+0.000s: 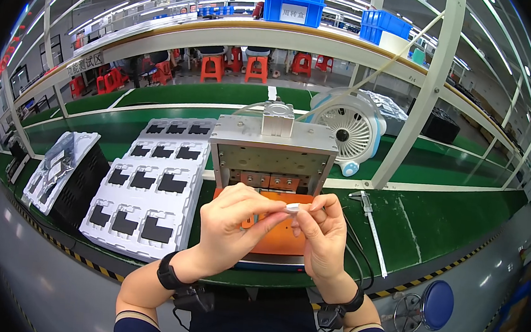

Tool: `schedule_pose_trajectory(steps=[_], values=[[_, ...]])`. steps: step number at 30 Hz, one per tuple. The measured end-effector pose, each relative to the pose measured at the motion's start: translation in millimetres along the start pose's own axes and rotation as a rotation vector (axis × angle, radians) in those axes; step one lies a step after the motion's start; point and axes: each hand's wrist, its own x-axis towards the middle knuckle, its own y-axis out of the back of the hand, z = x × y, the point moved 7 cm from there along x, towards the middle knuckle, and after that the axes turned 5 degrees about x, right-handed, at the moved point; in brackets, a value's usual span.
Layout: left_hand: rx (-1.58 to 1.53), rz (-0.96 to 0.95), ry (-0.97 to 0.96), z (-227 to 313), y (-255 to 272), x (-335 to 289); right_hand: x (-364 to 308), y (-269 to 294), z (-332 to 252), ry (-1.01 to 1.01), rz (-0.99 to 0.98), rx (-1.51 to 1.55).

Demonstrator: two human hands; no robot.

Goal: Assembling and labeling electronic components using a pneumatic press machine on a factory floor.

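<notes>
My left hand [231, 218] and my right hand [325, 242] meet in front of a metal bench press. Between their fingertips is a small whitish piece [292, 208], pinched from both sides; it is too small to name. Behind them stands the press's grey metal frame [221, 162], with a cylinder [278, 118] on top. Its orange base plate [281, 239] lies below my hands and is partly hidden by them. To the left, a white plastic tray [127, 197] holds several flat black L-shaped parts [157, 229] in rows.
A second white tray [79, 157] with a clear plastic bag sits farther left on a black crate. Right of the press are a white fan [345, 132] and a caliper [373, 234] on the green bench. A slanted white post [417, 97] rises behind. A blue stool [438, 306] stands lower right.
</notes>
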Motion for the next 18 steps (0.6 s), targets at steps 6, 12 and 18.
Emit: schedule_pose_trajectory(steps=[6, 12, 18], values=[[0.399, 0.113, -0.547, 41.2, 7.9, -22.3, 4.8, 2.3, 12.3, -0.163, -0.033, 0.226], [-0.014, 0.036, -0.027, -0.8, 5.6, -4.2, -4.8, 0.1, 18.9, -0.263, -0.08, 0.407], [-0.088, 0.02, 0.093, -8.2, 3.3, -1.9, -5.7, -4.8, 19.9, -0.228, -0.094, 0.379]])
